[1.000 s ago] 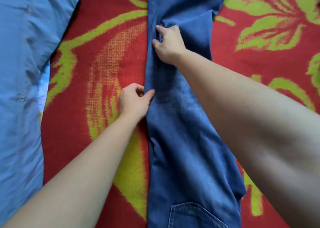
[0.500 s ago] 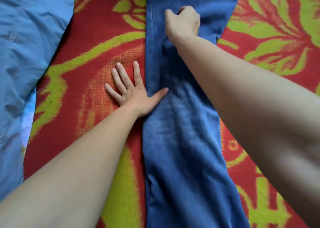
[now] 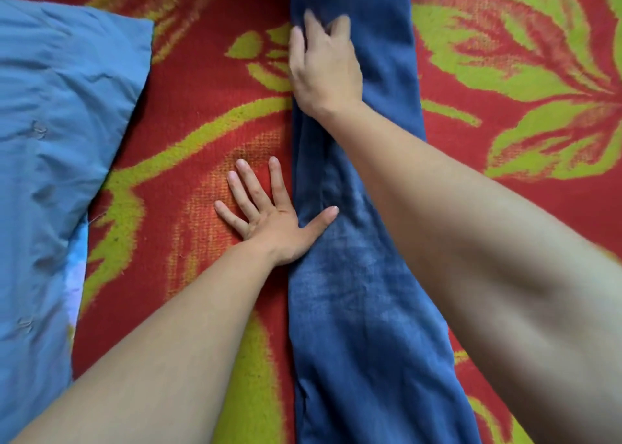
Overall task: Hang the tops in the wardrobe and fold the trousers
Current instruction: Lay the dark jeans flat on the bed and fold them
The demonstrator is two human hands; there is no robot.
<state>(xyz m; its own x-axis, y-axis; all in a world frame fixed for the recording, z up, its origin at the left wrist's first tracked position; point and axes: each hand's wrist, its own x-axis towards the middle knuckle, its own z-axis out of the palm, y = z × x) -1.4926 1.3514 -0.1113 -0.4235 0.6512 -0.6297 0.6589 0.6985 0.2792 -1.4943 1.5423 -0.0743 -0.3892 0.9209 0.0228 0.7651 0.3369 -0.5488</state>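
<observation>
While the trousers lie in one long, narrow band on the red blanket with its yellow-green leaf pattern, running from the near edge of your view to the far edge, both of your arms reach out over them. Your left grip is open. The palm lies flat on the blanket just beside the trousers' left edge, four fingers straight and spread on the red pile. Only the thumb crosses onto the denim, resting at the edge of a paler, faded patch. Your right grip is farther along the same left edge, lying on top of the trousers with the fingers reaching forward and loosely spread, not curled round the cloth. Their tips are blurred, so you cannot read more than that. Your right forearm passes over the trousers' right side. Off to the left, well apart from the trousers, a crumpled light blue cloth covers part of the blanket.
</observation>
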